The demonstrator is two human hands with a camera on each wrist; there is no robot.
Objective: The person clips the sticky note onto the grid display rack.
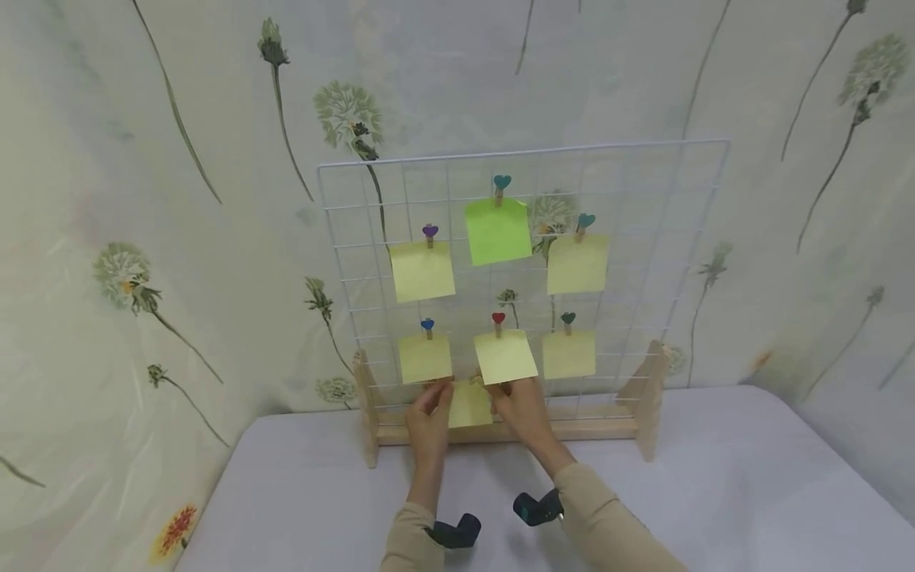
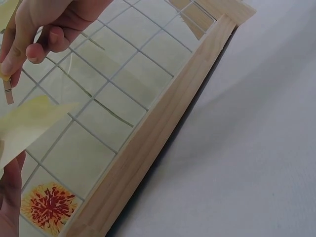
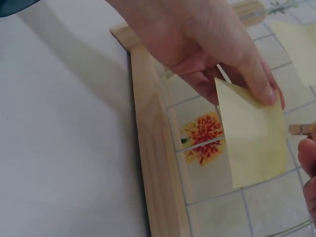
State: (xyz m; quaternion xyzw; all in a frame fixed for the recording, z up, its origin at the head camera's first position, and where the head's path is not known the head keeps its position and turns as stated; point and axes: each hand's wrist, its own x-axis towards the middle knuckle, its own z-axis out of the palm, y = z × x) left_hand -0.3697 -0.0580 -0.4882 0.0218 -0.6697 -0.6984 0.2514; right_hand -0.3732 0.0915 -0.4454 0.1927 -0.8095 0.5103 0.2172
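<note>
Between both hands, a pale yellow sticky note (image 1: 470, 405) stands low in front of a white wire grid (image 1: 643, 270). My right hand (image 1: 525, 413) pinches this note by one edge, thumb on its face in the right wrist view (image 3: 269, 96). A small wooden clothespin (image 2: 8, 94) with a yellow top is pinched between my left hand's (image 1: 429, 425) thumb and finger, a short way from the note. The clothespin (image 3: 298, 129) points toward the note in the right wrist view. Above my right hand hangs another yellow note under a red heart clothespin (image 1: 498, 318).
Several other notes hang on the grid by heart-topped clothespins, among them a bright green note (image 1: 498, 232) at the top. A wooden stand (image 1: 593, 430) holds the grid on a white-covered table (image 1: 307, 492). Floral cloth (image 1: 214, 103) hangs behind.
</note>
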